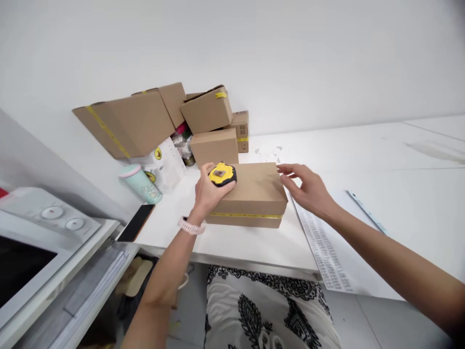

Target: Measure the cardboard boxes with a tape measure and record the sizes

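A brown cardboard box (254,186) lies on the white table, with a yellow strip running along its front side. My left hand (214,191) is closed around a yellow and black tape measure (221,173) at the left end of the box top. I cannot see any blade drawn out of it. Beside the box's right end, my right hand (305,186) is open, thumb and fingers apart. Its fingertips are at the box's upper right edge; whether they touch is hard to tell.
Several cardboard boxes (134,121) are stacked against the wall. A mint tumbler (141,184) leans at the left, near a dark phone-like slab (137,223). Printed sheets (337,252) and a pale blue ruler (366,212) lie on the right. A microwave (47,232) stands at far left.
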